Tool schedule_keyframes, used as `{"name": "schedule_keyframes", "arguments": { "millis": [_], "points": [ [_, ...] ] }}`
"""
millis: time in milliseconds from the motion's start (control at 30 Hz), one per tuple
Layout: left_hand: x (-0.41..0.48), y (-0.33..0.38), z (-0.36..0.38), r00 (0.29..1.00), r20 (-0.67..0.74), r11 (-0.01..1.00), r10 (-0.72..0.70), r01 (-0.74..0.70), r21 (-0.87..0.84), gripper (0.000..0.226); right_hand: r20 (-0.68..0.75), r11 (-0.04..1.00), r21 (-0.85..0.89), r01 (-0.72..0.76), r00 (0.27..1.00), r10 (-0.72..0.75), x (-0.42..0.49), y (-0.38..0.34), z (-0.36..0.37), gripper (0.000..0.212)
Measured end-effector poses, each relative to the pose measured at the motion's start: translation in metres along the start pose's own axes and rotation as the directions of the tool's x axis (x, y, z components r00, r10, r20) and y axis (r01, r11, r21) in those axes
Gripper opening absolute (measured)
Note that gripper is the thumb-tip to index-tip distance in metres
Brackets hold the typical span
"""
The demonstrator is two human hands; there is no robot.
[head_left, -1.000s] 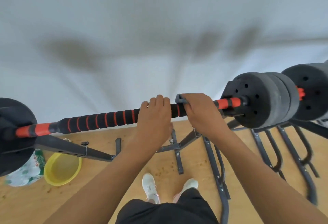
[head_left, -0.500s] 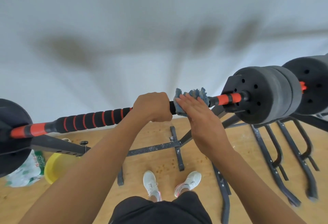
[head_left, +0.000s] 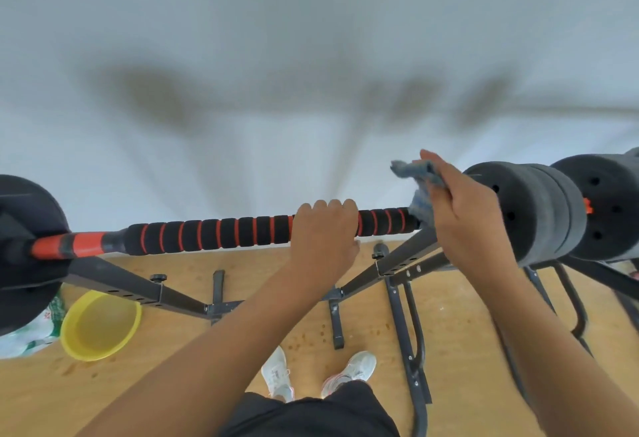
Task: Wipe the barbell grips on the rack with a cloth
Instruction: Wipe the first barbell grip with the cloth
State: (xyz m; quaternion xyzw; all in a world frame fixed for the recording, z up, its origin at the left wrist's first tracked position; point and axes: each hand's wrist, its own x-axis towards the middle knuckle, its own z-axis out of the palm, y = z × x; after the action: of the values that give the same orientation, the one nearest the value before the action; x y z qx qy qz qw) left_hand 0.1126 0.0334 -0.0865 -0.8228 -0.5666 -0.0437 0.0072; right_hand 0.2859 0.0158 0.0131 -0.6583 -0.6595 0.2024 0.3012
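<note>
The barbell (head_left: pixel 221 234) is carried across the rack (head_left: pixel 380 269), its black foam grip ringed in red. The foam is clasped by the left hand (head_left: pixel 323 229), fingers curled over the top near the right end. The grey cloth (head_left: pixel 420 187) is pinched in the right hand (head_left: pixel 463 208), bunched and touching the foam's right end beside the black weight plates (head_left: pixel 532 211). A yellow bowl (head_left: pixel 100 326) is seen on the wooden floor (head_left: pixel 460 350) below.

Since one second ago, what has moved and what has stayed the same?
The right hand slid the cloth rightward along the barbell, away from the left hand to the foam's end beside the weight plates; its grip loosened. The left hand still grips the foam. The yellow bowl stayed.
</note>
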Motion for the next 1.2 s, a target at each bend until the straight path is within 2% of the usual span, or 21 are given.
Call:
{"name": "schedule_keyframes", "arguments": {
  "millis": [67,133,167,233,300,333,433,467,533,600,667,700,767,833,900,933,1000,1100,1133,1200],
  "points": [
    [0.003,-0.001,0.005,0.999,-0.03,0.999,-0.03,0.031,0.028,0.04,0.082,0.982,-0.164,0.092,0.993,-0.079,0.012,-0.003,0.013,0.028],
    [0.01,-0.003,0.002,0.998,-0.026,0.997,-0.054,0.056,0.054,0.034,0.222,0.956,-0.266,0.125,0.973,-0.065,0.013,0.01,0.036,0.02],
    [0.014,-0.003,0.002,0.999,0.016,0.998,-0.052,0.051,0.045,0.025,0.268,0.951,-0.276,0.14,0.961,-0.063,0.009,0.019,0.049,0.018],
    [0.022,-0.005,-0.004,0.988,0.145,0.997,-0.052,0.06,-0.053,0.017,0.27,0.959,-0.237,0.153,0.959,-0.087,0.001,0.034,0.068,0.02],
    [0.032,-0.011,-0.015,0.96,0.281,0.987,-0.021,0.064,-0.146,0.031,0.219,0.964,-0.206,0.166,0.968,-0.12,-0.007,0.041,0.073,0.028],
    [0.039,-0.014,-0.018,0.916,0.4,0.977,0.013,0.073,-0.199,0.041,0.184,0.968,-0.185,0.168,0.974,-0.133,-0.014,0.041,0.071,0.033],
    [0.058,-0.023,-0.018,0.708,0.695,0.905,0.126,0.205,-0.373,0.048,0.111,0.978,-0.125,0.166,0.982,-0.153,-0.034,0.04,0.065,0.052],
    [0.062,-0.025,-0.017,0.67,0.727,0.876,0.151,0.251,-0.413,0.048,0.094,0.978,-0.13,0.161,0.984,-0.15,-0.04,0.042,0.064,0.056],
    [0.064,-0.026,-0.018,0.653,0.739,0.833,0.168,0.307,-0.46,0.046,0.073,0.981,-0.127,0.146,0.988,-0.137,-0.052,0.046,0.065,0.057],
    [0.063,-0.027,-0.019,0.659,0.733,0.82,0.168,0.319,-0.476,0.042,0.096,0.989,-0.059,0.133,0.987,-0.127,-0.064,0.045,0.063,0.056],
    [0.059,-0.026,-0.023,0.682,0.717,0.839,0.144,0.3,-0.453,0.043,0.124,0.999,0.022,0.048,0.991,-0.051,-0.077,0.042,0.054,0.054],
    [0.056,-0.026,-0.025,0.716,0.687,0.869,0.124,0.256,-0.423,0.045,0.118,0.999,0.033,-0.014,0.993,0.01,-0.081,0.041,0.047,0.051],
    [0.047,-0.022,-0.026,0.846,0.529,0.941,0.072,0.119,-0.318,0.051,0.047,0.992,0.053,-0.116,0.992,0.113,-0.081,0.039,0.029,0.041],
    [0.034,-0.011,-0.025,0.952,0.304,0.98,0.036,0.026,-0.198,0.049,-0.085,0.989,0.054,-0.137,0.986,0.141,-0.07,0.036,0.008,0.028],
    [0.022,0.004,-0.016,0.994,0.099,0.997,0.042,-0.035,-0.069,0.04,-0.154,0.985,0.097,-0.142,0.976,0.156,-0.048,0.031,-0.008,0.021],
    [0.017,0.011,-0.011,0.998,0.039,0.998,0.057,-0.057,-0.013,0.037,-0.149,0.985,0.114,-0.129,0.978,0.146,-0.036,0.026,-0.01,0.023],
    [0.012,0.017,0.003,0.999,0.01,0.998,0.044,-0.045,0.055,0.038,-0.09,0.997,0.043,-0.063,0.994,0.067,-0.012,0.021,-0.003,0.029],
    [0.02,0.013,0.003,1.0,-0.026,0.995,0.011,-0.009,0.098,0.029,0.124,0.967,-0.24,0.086,0.991,-0.057,0.007,0.031,0.035,0.03],
    [0.024,0.013,0.0,1.0,0.024,0.996,0.005,-0.007,0.086,0.02,0.168,0.954,-0.256,0.158,0.979,-0.117,0.006,0.038,0.049,0.028],
    [0.032,0.013,-0.004,0.988,0.156,0.999,-0.015,0.009,0.037,0.009,0.147,0.944,-0.226,0.239,0.967,-0.21,-0.002,0.051,0.064,0.026]
  ]
}}
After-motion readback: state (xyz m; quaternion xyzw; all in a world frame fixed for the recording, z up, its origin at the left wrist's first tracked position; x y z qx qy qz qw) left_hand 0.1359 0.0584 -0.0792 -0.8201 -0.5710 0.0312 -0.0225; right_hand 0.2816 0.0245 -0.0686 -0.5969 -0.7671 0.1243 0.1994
